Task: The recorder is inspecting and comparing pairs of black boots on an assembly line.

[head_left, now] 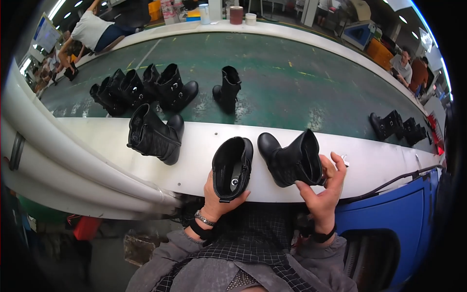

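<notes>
My left hand (220, 197) is wrapped around the back and sides of a black ankle boot (247, 163). The boot is tilted so its opening faces me, and a small round mark shows on the insole. Beside it, a second black boot (287, 163) rests on the white ledge, toe to the left. My right hand (325, 192) has its thumb and fingers at the back of that boot's shaft; part of the grip is hidden. Another black boot (158, 136) stands farther left on the ledge, side zip toward me.
Beyond the white ledge (199, 134) runs a wide green belt (272, 92). Several buckled boots (170, 87) cluster on its left, one boot (228, 90) stands mid-belt, and several more boots (389, 125) are at right. A blue machine (389, 209) sits at lower right. People work farther off.
</notes>
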The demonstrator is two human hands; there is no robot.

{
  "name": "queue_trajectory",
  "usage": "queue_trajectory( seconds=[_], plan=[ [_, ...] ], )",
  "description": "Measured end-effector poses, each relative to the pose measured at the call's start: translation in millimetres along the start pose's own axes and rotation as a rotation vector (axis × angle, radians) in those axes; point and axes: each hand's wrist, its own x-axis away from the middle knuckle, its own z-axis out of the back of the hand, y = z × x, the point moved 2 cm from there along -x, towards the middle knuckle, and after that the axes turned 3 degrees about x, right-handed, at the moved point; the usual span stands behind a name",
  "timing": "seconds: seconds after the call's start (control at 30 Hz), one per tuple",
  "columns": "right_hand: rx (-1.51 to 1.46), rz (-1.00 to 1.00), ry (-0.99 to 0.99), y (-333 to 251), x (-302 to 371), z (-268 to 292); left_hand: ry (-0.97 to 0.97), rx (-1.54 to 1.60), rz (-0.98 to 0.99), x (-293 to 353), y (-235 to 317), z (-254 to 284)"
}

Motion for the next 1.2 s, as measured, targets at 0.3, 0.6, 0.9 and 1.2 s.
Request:
queue_trajectory(
  seconds=[0.3, 0.6, 0.9, 1.2],
  plan=[
    [-0.125, -0.252, -0.204, 88, 13, -26, 0.025, 0.228, 0.136, -22, 19, 17],
    [-0.758, -0.767, -0.082, 115, 45, -26, 0.138, 1.639, 1.08, 2, 3, -12],
    [-0.981, -0.761, -0.098, 112, 70, -37, 0.104, 1.704, 1.029, 12, 14, -31],
    [-0.934, -0.684, -0.092, 112, 73, -37, 0.087, 1.704, 1.001, 13, 14, -36]
  ],
)
